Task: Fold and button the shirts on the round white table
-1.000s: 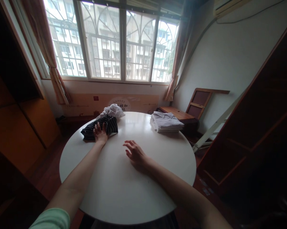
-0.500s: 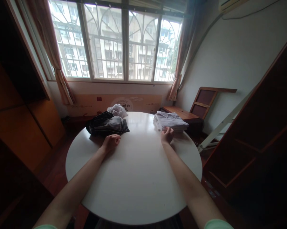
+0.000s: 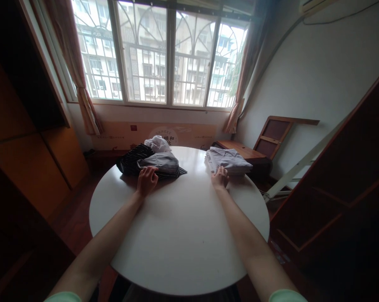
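A crumpled heap at the far left of the white table holds a black garment with pale stripes [image 3: 131,158], a grey striped part [image 3: 162,161] and a white cloth [image 3: 158,144] behind. At the heap's near edge is my left hand [image 3: 147,181], its fingers bent over the grey striped fabric. Across the table, a stack of folded pale shirts [image 3: 228,159] lies with a collar showing on top. My right hand [image 3: 220,178] is at the stack's near left corner, fingers curled against its edge. The fingertips of both hands are partly hidden by the cloth.
The round white table [image 3: 183,235] stands in front of me. Beyond it are a printed cardboard box [image 3: 189,132] and a barred window. A low wooden cabinet [image 3: 239,149] and a white ladder [image 3: 290,176] stand at the right.
My left hand has gone from a loose fist beside the heap to fingers on the striped fabric. The grey striped part now reaches farther right. My right hand stays by the shirts.
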`<state>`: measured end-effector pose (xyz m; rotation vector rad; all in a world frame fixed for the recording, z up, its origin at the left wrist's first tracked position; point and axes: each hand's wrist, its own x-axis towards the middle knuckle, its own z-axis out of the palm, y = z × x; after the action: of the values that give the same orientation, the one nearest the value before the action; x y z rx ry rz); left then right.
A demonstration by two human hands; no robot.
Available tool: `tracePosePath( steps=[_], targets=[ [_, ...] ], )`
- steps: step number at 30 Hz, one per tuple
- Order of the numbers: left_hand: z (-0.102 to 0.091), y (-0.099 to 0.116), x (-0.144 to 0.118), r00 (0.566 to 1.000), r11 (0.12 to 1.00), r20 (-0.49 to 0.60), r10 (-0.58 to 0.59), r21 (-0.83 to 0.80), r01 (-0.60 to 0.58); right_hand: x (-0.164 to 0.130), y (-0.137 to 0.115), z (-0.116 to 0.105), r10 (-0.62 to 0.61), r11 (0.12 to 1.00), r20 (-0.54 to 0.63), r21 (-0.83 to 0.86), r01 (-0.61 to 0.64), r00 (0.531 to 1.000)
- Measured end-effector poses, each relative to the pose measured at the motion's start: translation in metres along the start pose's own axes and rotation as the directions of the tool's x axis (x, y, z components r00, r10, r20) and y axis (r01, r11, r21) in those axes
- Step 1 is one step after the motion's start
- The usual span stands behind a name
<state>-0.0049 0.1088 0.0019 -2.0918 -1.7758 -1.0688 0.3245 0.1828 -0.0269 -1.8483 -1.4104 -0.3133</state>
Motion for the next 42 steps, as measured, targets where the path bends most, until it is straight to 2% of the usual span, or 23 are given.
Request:
tracePosePath(
  steps=[2, 3, 8, 11, 13, 15, 17, 19, 21, 23, 25, 27, 30, 35, 39, 42],
  targets=[
    [0.001, -0.006, 0.002, 0.995, 0.995, -0.065, -0.077, 0.064, 0.082, 0.000, -0.002, -0.002, -0.001, 1.000, -0.001, -0.004, 0.001, 1.000],
    [0.003, -0.010, 0.002, 0.993, 0.990, -0.063, -0.102, 0.095, 0.108, -0.001, -0.003, -0.003, 0.001, 1.000, -0.002, -0.005, -0.001, 1.000],
    [0.010, -0.023, 0.004, 0.979, 0.977, 0.153, -0.137, 0.182, 0.108, -0.003, -0.004, -0.008, -0.033, 0.999, -0.044, 0.020, 0.034, 0.998],
    [0.005, -0.017, 0.005, 0.964, 0.973, 0.216, -0.153, 0.204, 0.108, -0.006, -0.008, -0.015, -0.157, 0.978, -0.069, 0.129, 0.165, 0.985],
    [-0.001, -0.008, 0.006, 0.955, 0.982, 0.255, -0.152, 0.149, 0.117, -0.010, -0.017, -0.020, -0.303, 0.924, -0.048, 0.229, 0.306, 0.952],
    [-0.006, 0.001, 0.007, 0.938, 0.998, 0.342, -0.057, 0.003, 0.059, -0.016, -0.031, -0.024, -0.485, 0.827, 0.006, 0.328, 0.457, 0.874],
    [-0.010, 0.009, 0.008, 0.908, 0.982, 0.402, 0.114, -0.182, -0.042, -0.026, -0.050, -0.026, -0.665, 0.699, 0.079, 0.417, 0.581, 0.743],
    [-0.015, 0.012, 0.013, 0.890, 0.945, 0.385, 0.243, -0.301, -0.128, -0.039, -0.069, -0.025, -0.786, 0.590, 0.158, 0.484, 0.647, 0.598],
    [-0.019, 0.008, 0.021, 0.904, 0.934, 0.309, 0.294, -0.292, -0.204, -0.051, -0.084, -0.022, -0.821, 0.552, 0.212, 0.530, 0.643, 0.530],
    [-0.021, -0.003, 0.033, 0.933, 0.952, 0.218, 0.287, -0.170, -0.253, -0.060, -0.094, -0.020, -0.829, 0.542, 0.255, 0.584, 0.604, 0.498],
    [-0.018, -0.019, 0.048, 0.963, 0.979, 0.183, 0.200, -0.002, -0.203, -0.065, -0.101, -0.018, -0.816, 0.558, 0.279, 0.609, 0.563, 0.506],
    [-0.008, -0.035, 0.063, 0.969, 0.986, 0.233, 0.085, 0.117, -0.115, -0.066, -0.105, -0.017, -0.788, 0.592, 0.280, 0.589, 0.550, 0.548],
    [0.015, -0.051, 0.084, 0.948, 0.984, 0.320, 0.001, 0.169, -0.058, -0.064, -0.114, -0.013, -0.750, 0.641, 0.270, 0.524, 0.561, 0.604],
    [0.051, -0.059, 0.111, 0.917, 0.976, 0.382, -0.117, 0.215, 0.035, -0.056, -0.132, 0.002, -0.644, 0.749, 0.309, 0.440, 0.495, 0.700],
    [0.066, -0.064, 0.125, 0.922, 0.975, 0.370, -0.113, 0.218, 0.032, -0.054, -0.135, 0.011, -0.637, 0.753, 0.324, 0.455, 0.475, 0.699],
    [0.070, -0.065, 0.128, 0.889, 0.982, 0.440, -0.125, 0.185, 0.047, -0.053, -0.133, 0.012, -0.642, 0.748, 0.317, 0.461, 0.478, 0.699]
  ],
)
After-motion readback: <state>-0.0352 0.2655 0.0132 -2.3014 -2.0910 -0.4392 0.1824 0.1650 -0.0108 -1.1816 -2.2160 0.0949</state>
